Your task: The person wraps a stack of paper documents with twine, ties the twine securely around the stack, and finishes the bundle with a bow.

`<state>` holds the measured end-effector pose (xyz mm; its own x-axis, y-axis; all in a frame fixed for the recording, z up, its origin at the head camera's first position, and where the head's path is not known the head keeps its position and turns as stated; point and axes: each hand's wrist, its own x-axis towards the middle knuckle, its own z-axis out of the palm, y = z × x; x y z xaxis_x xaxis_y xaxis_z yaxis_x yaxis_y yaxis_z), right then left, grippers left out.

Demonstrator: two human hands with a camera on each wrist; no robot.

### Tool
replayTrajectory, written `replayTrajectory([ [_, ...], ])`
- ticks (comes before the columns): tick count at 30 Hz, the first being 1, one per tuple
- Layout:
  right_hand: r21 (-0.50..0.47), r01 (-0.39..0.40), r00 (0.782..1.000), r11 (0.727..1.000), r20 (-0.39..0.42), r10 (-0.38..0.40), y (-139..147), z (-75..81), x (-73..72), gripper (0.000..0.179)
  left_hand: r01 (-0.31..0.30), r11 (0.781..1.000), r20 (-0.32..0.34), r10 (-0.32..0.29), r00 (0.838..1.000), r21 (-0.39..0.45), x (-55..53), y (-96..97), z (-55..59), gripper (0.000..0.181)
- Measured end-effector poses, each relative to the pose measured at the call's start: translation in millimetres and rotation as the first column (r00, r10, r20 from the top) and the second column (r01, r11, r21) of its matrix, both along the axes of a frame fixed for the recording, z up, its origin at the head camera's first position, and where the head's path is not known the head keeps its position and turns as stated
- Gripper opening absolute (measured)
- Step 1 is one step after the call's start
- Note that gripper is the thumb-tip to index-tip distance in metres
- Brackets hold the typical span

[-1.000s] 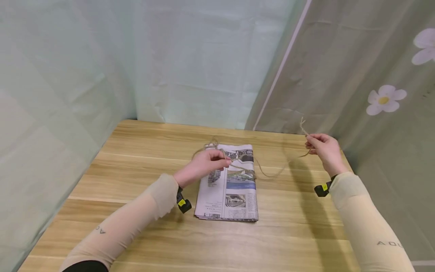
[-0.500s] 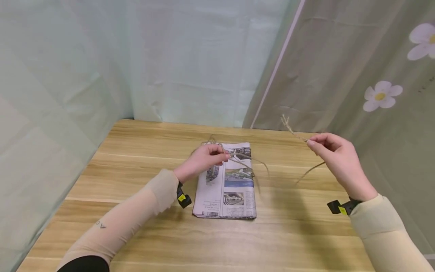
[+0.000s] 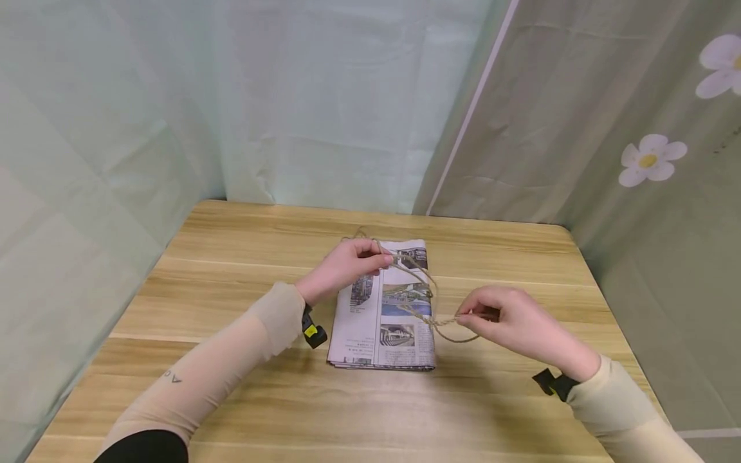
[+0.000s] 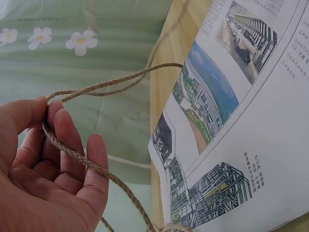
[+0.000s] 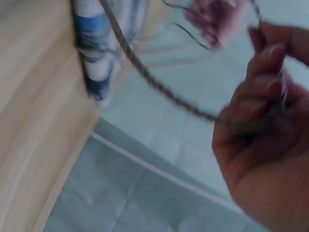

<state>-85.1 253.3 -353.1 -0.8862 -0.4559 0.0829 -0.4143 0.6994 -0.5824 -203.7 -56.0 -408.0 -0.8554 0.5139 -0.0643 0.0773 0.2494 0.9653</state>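
Grip of left hand [image 3: 345, 265] pinches twine [image 4: 120, 185] near a folded newspaper [image 3: 370, 325]; right hand [image 3: 518, 323] likewise pinches twine.

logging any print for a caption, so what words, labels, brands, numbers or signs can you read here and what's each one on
"A", on the left arm's beige fabric sleeve; the letter beside it is unclear.
Chinese print on the folded white newspaper with colour photos: too small and soft to read reliably.
Small lettering on the green curtain with white flowers: too blurred to read.
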Motion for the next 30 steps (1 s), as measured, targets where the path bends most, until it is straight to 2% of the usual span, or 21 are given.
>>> replayTrajectory([
  [3, 0.127, 0.028, 0.985, 0.991, -0.172, -0.006, -11.9, -22.6, -5.9, 0.008, -0.002, 1.000, 0.002, 0.002, 1.000, -0.007, 0.0, 0.1, 0.3, 0.025],
  [7, 0.234, 0.108, 0.936, 0.966, -0.352, -0.019, -26.9, -51.5, -15.4, 0.006, 0.000, 1.000, -0.004, 0.000, 1.000, -0.029, 0.8, 0.2, 1.0, 0.029],
  [12, 0.268, 0.179, 0.903, 0.947, -0.427, -0.050, -43.4, -77.1, -27.3, 0.006, -0.001, 0.999, -0.004, 0.001, 1.000, -0.035, 2.4, 1.1, 1.7, 0.023],
  [14, 0.288, 0.210, 0.880, 0.934, -0.473, -0.051, -48.4, -84.2, -31.7, 0.012, -0.001, 0.999, 0.002, 0.001, 1.000, -0.034, 2.8, 1.2, 1.5, 0.023],
  [17, 0.319, 0.255, 0.834, 0.913, -0.551, -0.041, -53.1, -92.5, -37.2, 0.022, -0.001, 0.999, 0.005, 0.001, 1.000, -0.043, 3.5, 1.0, 0.8, 0.027],
  [19, 0.336, 0.275, 0.814, 0.901, -0.580, -0.032, -54.7, -96.6, -40.1, 0.026, -0.001, 0.999, 0.004, 0.001, 1.000, -0.053, 3.9, 1.1, 0.4, 0.030],
  [21, 0.351, 0.282, 0.813, 0.893, -0.582, -0.028, -55.1, -99.7, -42.1, 0.028, 0.000, 0.999, 0.005, 0.000, 1.000, -0.054, 4.5, 1.1, -0.1, 0.031],
  [24, 0.398, 0.285, 0.832, 0.872, -0.555, -0.019, -54.3, -101.5, -43.9, 0.037, 0.005, 0.999, 0.009, -0.005, 1.000, -0.045, 5.5, 0.8, -0.9, 0.030],
  [26, 0.407, 0.276, 0.852, 0.871, -0.523, -0.026, -52.7, -98.8, -43.4, 0.041, 0.008, 0.999, 0.007, -0.008, 1.000, -0.035, 6.4, 0.3, -1.5, 0.028],
  [28, 0.382, 0.264, 0.869, 0.886, -0.492, -0.046, -50.5, -93.1, -43.3, 0.042, 0.010, 1.000, 0.001, -0.010, 1.000, -0.026, 7.2, -0.3, -2.3, 0.025],
  [30, 0.309, 0.253, 0.884, 0.917, -0.459, -0.089, -47.4, -84.9, -43.8, 0.036, 0.006, 1.000, -0.010, -0.007, 1.000, -0.025, 8.2, -0.7, -2.9, 0.022],
])
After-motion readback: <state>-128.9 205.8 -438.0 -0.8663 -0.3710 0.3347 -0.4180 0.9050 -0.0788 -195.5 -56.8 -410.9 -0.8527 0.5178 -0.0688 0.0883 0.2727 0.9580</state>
